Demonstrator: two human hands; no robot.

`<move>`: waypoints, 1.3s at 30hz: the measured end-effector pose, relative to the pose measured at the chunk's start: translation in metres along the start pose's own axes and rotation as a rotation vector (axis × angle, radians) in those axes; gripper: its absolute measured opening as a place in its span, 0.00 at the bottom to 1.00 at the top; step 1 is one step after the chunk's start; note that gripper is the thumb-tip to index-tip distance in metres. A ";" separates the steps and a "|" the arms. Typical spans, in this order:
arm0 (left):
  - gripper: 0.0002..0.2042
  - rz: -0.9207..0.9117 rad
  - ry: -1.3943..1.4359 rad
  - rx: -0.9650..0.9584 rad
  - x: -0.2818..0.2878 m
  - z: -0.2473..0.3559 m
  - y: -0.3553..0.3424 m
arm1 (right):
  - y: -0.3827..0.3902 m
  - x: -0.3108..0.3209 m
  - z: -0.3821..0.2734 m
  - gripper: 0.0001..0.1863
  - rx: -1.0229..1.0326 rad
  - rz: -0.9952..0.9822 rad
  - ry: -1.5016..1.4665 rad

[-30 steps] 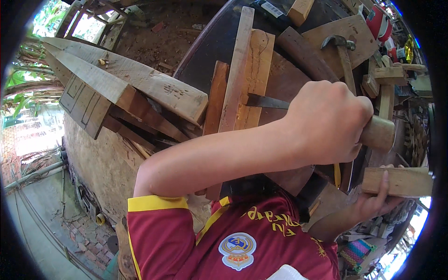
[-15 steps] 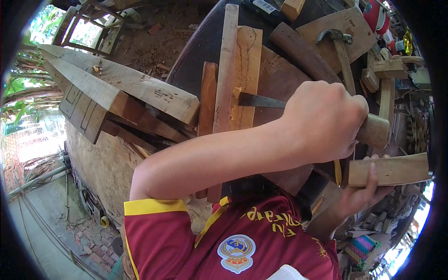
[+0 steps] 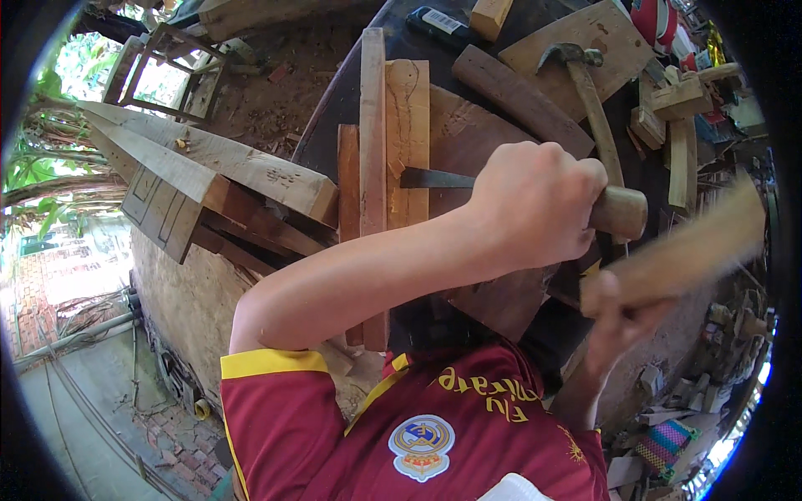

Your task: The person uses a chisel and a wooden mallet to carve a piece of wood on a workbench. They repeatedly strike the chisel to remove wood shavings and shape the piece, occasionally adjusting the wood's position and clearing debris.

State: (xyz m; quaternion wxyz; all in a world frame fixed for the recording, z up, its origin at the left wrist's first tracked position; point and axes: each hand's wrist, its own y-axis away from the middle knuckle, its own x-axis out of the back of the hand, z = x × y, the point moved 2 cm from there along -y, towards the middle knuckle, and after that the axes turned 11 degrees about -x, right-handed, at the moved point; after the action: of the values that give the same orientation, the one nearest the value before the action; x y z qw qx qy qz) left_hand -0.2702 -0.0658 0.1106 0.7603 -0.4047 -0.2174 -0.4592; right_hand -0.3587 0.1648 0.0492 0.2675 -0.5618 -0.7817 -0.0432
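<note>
My left hand [image 3: 530, 200] is closed round the wooden handle [image 3: 626, 213] of a chisel, its steel blade [image 3: 439, 179] pointing left at a light orange board [image 3: 408, 117] with a pencil line. The blade's tip touches that board near a long pale strip [image 3: 373, 108]. My left forearm crosses the lower part of the strip. At the right, my right hand [image 3: 618, 309] grips the lower end of a wooden block [image 3: 685, 246], which is tilted up and smeared by motion, just right of the chisel handle.
A claw hammer [image 3: 585, 83], a dark wooden piece [image 3: 518, 96], a square board [image 3: 568, 33] and a dark bottle [image 3: 439, 27] lie on the dark tabletop. Long timbers [image 3: 251, 167] are stacked at the left. Offcuts and cross-shaped pieces [image 3: 681, 100] crowd the right side.
My right hand has swung the block up and leftward from a level position toward the chisel handle. The chisel, my left hand and the boards appear shifted left in the picture.
</note>
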 end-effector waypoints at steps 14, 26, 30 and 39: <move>0.09 0.108 -0.071 -0.009 0.000 -0.005 -0.002 | -0.010 -0.007 -0.030 0.38 0.060 -0.205 0.242; 0.07 0.645 0.279 0.083 0.081 -0.025 0.023 | 0.018 0.012 0.003 0.43 -0.099 -0.340 0.058; 0.09 0.600 0.272 0.044 0.082 -0.034 0.023 | 0.003 0.011 0.005 0.43 0.001 -0.242 -0.030; 0.10 0.432 -0.053 0.037 0.048 -0.018 -0.005 | -0.037 -0.033 -0.058 0.39 0.123 -0.055 -0.313</move>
State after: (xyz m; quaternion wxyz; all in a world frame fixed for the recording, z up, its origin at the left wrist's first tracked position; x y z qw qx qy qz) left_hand -0.2524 -0.1069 0.1358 0.8425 -0.4397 -0.1539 -0.2707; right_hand -0.3635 0.1019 0.0918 0.1750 -0.5228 -0.8299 0.0855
